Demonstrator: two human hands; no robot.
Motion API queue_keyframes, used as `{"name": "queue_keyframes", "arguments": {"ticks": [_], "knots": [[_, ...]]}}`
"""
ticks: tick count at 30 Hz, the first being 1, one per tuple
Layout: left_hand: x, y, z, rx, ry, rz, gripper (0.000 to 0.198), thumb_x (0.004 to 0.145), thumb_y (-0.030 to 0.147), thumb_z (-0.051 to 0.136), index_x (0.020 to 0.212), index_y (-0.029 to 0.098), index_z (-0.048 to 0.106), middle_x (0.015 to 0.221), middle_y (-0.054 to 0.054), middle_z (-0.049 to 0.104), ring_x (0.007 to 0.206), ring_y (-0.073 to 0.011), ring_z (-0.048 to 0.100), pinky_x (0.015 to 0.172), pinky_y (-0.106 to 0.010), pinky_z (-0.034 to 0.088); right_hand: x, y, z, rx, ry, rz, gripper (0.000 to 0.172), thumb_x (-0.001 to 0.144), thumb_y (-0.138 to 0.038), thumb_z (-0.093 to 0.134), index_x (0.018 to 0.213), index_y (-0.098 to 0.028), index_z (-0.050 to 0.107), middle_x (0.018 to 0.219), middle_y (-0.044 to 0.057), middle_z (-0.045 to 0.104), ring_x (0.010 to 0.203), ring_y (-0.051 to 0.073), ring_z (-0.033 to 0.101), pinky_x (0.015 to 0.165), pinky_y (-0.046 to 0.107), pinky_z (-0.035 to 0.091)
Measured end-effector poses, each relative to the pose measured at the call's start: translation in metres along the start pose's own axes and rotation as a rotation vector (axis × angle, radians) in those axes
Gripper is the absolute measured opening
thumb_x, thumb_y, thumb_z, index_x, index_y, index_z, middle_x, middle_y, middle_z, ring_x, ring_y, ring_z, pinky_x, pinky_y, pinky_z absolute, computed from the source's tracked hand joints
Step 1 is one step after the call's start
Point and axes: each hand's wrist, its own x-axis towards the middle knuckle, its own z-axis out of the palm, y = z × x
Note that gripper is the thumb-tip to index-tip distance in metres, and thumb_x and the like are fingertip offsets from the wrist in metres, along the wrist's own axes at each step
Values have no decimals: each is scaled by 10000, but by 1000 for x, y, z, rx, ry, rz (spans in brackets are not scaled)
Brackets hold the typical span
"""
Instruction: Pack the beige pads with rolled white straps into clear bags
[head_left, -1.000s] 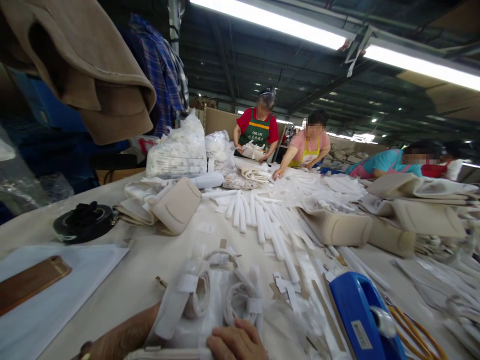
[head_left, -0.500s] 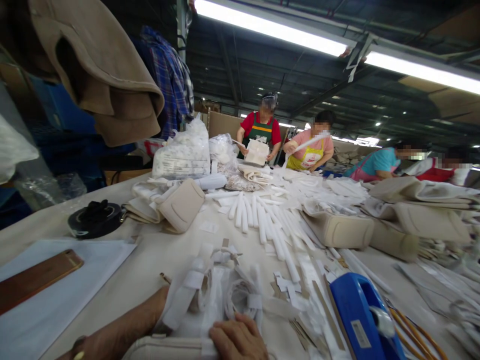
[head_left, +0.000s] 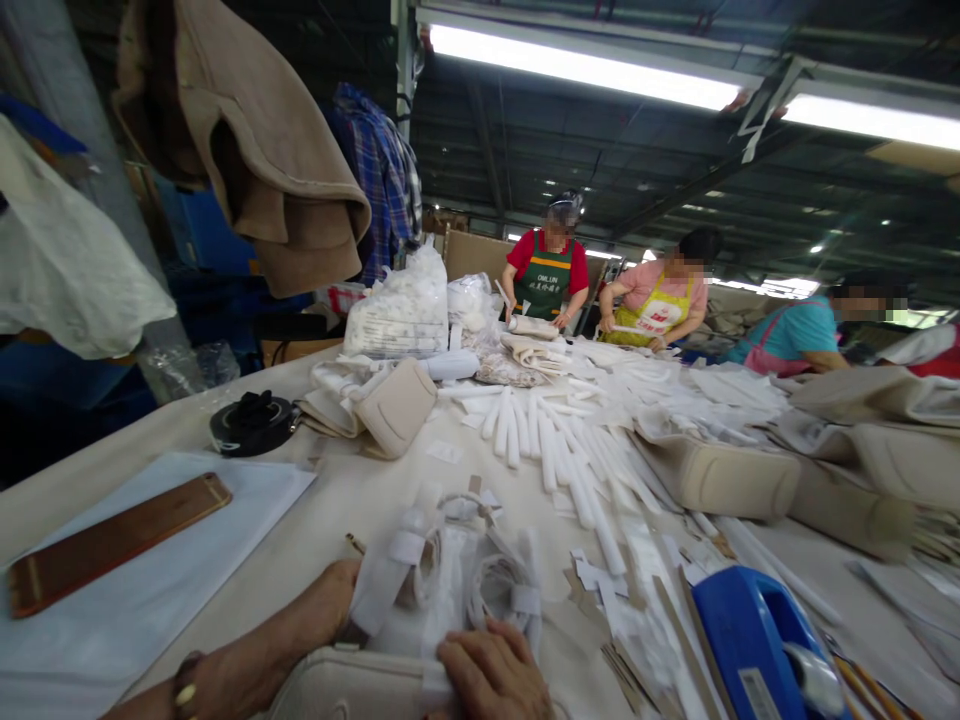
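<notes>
A beige bag (head_left: 360, 685) lies at the bottom edge, partly cut off, with its seamed side towards me. From its far side stick out straps (head_left: 501, 585) coiled and wrapped in translucent white film. My left hand (head_left: 330, 598) reaches round the left of the wrapped straps, touching them; its fingertips are hidden behind the film. Over the bag's near edge at the right lies my right hand (head_left: 495, 672), fingers bent and pressed together on the bag and film, its thumb out of sight. A small brass-coloured metal piece (head_left: 355, 543) shows just beyond my left hand.
A phone (head_left: 120, 540) rests on white sheets (head_left: 247, 500) at left, near a black tape roll (head_left: 253, 424). White rolled tubes (head_left: 551, 450) and beige bags (head_left: 739, 475) cover the far table. A blue tape dispenser (head_left: 757, 640) stands right. Several co-workers work opposite.
The whole view has shifted, so things appear farther right. Both hands stay at the bag with little change. A co-worker in a green apron has lowered a pale piece to the table.
</notes>
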Motion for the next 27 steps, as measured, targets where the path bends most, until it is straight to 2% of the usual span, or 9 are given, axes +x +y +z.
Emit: {"name": "queue_keyframes", "arguments": {"ticks": [3,6,9,12,16,18,22,27], "knots": [[-4,2,-4,60,66,-9,264,493,294,707,715,150,699,507,11,600,643,-241,619,622,-287,479,12,3,-14,3,-84,-97,407,959,-473,294,931,-193,589,728,-11,710,617,110,662,741,245,483],[-8,6,-2,20,64,-44,234,475,273,676,676,154,681,501,6,592,640,-247,621,616,-296,478,21,3,-23,6,-111,-116,396,964,-454,304,925,-190,596,725,-18,713,604,99,665,737,230,493],[-14,14,9,-112,34,-94,224,464,265,664,664,164,652,502,0,579,614,-232,609,568,-288,470,21,3,-23,5,-119,-107,408,964,-460,292,918,-192,597,713,-14,710,589,101,664,724,232,505],[-21,24,20,-194,67,-168,245,437,262,676,661,177,625,509,2,571,566,-204,576,496,-267,448,17,4,-22,9,-129,-134,384,956,-452,327,938,-183,600,730,-3,717,624,107,677,737,233,513],[-23,25,24,-225,11,-206,260,467,298,680,689,177,620,519,8,561,549,-182,547,461,-250,418,14,6,-22,13,-158,-145,380,954,-452,344,952,-178,608,753,5,724,654,110,684,754,226,513],[-19,20,21,-192,5,-168,247,477,297,678,681,171,619,508,12,553,548,-180,543,464,-246,406,14,6,-22,20,-160,-143,382,957,-449,339,945,-177,607,751,4,721,652,109,683,754,226,513],[-4,10,11,-31,113,-22,219,416,232,688,612,164,616,459,28,542,572,-207,565,523,-264,431,14,8,-21,45,-160,-148,364,952,-439,366,964,-164,603,758,6,716,647,113,684,753,238,516],[5,3,-2,68,243,7,165,399,206,697,516,174,584,410,47,513,599,-225,582,594,-275,455,15,6,-22,51,-171,-125,343,945,-429,375,976,-178,606,762,7,718,667,116,679,779,238,509]]}}
